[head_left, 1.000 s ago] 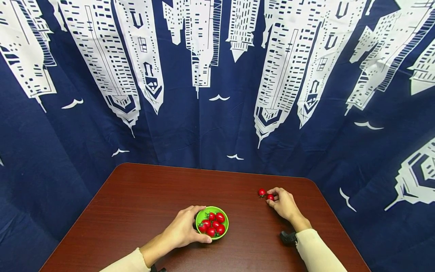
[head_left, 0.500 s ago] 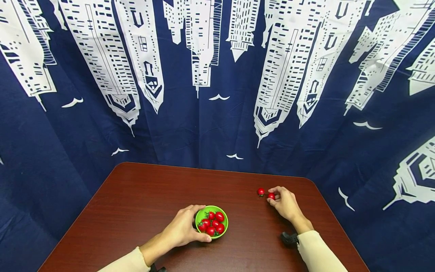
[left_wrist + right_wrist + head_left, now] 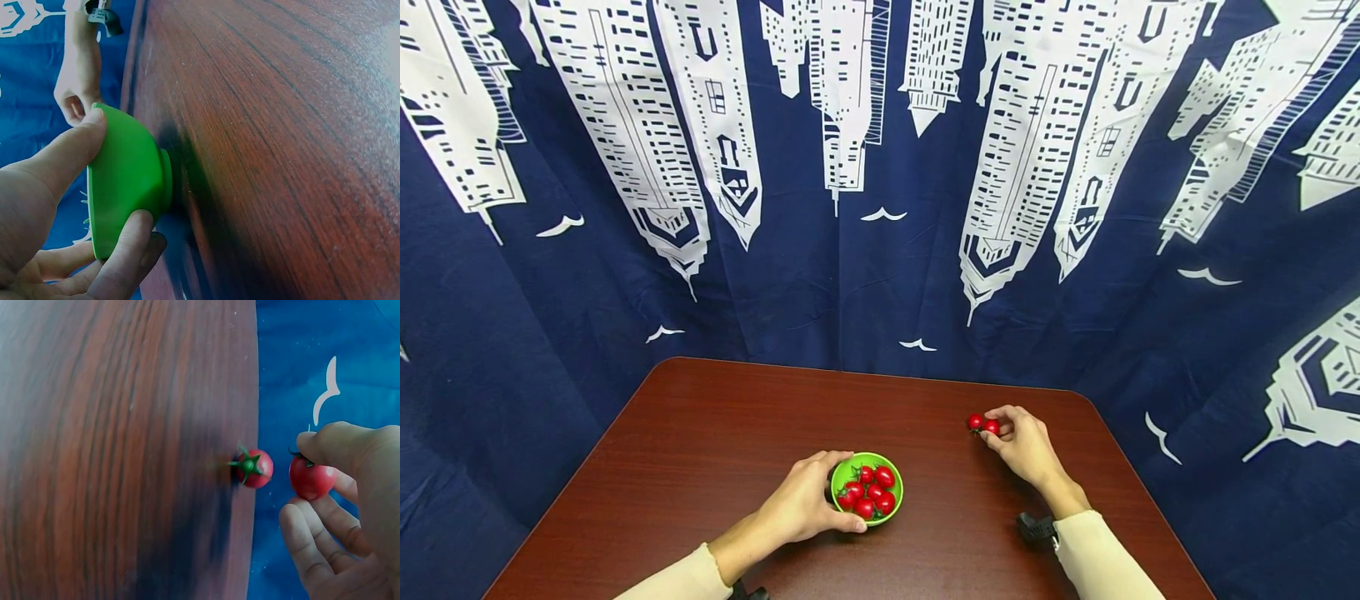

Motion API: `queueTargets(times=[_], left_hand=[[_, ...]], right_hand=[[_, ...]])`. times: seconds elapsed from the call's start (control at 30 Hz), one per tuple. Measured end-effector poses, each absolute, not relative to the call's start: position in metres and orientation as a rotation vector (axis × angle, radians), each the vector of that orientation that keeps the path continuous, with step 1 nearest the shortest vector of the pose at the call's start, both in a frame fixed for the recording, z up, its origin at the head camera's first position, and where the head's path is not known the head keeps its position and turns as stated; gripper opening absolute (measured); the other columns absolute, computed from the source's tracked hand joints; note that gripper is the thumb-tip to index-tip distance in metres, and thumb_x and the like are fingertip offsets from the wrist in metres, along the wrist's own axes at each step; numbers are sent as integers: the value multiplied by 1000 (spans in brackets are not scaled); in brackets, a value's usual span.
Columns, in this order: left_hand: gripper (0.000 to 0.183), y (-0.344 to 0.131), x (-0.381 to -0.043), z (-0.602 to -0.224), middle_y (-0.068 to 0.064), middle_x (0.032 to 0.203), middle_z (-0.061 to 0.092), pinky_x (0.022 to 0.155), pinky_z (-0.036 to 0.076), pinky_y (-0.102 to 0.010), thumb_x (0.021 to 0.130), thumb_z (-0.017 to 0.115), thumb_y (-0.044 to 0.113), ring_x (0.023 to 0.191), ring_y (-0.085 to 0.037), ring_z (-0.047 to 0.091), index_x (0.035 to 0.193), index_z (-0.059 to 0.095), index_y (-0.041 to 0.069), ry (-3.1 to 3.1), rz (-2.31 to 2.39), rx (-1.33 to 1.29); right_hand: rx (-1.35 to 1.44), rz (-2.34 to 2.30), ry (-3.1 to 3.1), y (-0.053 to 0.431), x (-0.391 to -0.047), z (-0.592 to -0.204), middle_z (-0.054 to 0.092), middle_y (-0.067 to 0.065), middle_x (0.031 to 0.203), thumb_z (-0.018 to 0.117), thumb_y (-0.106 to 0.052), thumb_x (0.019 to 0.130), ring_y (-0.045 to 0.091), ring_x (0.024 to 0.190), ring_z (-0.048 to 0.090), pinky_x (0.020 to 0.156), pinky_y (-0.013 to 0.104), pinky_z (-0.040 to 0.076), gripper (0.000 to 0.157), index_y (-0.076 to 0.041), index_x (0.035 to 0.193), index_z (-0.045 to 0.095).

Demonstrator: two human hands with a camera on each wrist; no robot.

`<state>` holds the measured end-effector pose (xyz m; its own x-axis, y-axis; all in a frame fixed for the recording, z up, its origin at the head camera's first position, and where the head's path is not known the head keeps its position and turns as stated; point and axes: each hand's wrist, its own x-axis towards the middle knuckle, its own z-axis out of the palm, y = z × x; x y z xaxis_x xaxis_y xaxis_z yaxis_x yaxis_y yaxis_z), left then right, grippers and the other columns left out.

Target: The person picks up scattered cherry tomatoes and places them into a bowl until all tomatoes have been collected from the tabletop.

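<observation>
My left hand grips a small green bowl from its left side, thumb at the near rim and fingers round the far side. Several red cherry tomatoes with green stems lie in the bowl. Farther back and to the right, my right hand pinches one cherry tomato between thumb and fingers; the right wrist view shows it raised off the tabletop. A second loose cherry tomato sits on the table just left of the held one, its green calyx facing the right wrist camera.
The brown wooden table has rounded far corners. Behind it hangs a dark blue cloth printed with white upside-down buildings. A black strap device is on the right wrist.
My right hand has carried the pinched tomato slightly left and away from me, nearer the loose tomato. The left hand and bowl stay in place.
</observation>
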<state>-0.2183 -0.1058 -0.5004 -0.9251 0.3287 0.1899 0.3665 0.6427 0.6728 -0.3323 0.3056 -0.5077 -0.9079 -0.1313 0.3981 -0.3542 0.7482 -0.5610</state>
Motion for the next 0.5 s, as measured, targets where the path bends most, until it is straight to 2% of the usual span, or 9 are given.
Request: queueTargets(times=[0.13, 0.3, 0.5], left_hand=[[102, -106, -218, -501, -8, 138, 80, 103, 62, -48, 69, 116, 39, 122, -27, 69, 154, 71, 6, -2805, -1173, -590], [101, -106, -218, -501, -8, 134, 80, 97, 62, -41, 69, 116, 38, 115, -23, 67, 153, 71, 6, -2803, -1184, -597], [102, -106, -218, -500, -8, 135, 79, 96, 61, -42, 69, 116, 38, 116, -24, 66, 154, 70, 5, -2812, -1189, -585]], right_hand=[[394, 951, -2601, 300, -331, -503, 79, 18, 111, 95, -1, 93, 16, 82, 76, 73, 15, 60, 30, -1, 120, 82], [436, 926, -2579, 292, -328, -499, 77, 13, 104, 96, -2, 93, 9, 79, 71, 72, 16, 59, 29, -2, 118, 82], [493, 899, -2562, 280, -327, -497, 74, 10, 98, 97, -3, 92, 6, 76, 68, 71, 18, 59, 30, -2, 119, 83]])
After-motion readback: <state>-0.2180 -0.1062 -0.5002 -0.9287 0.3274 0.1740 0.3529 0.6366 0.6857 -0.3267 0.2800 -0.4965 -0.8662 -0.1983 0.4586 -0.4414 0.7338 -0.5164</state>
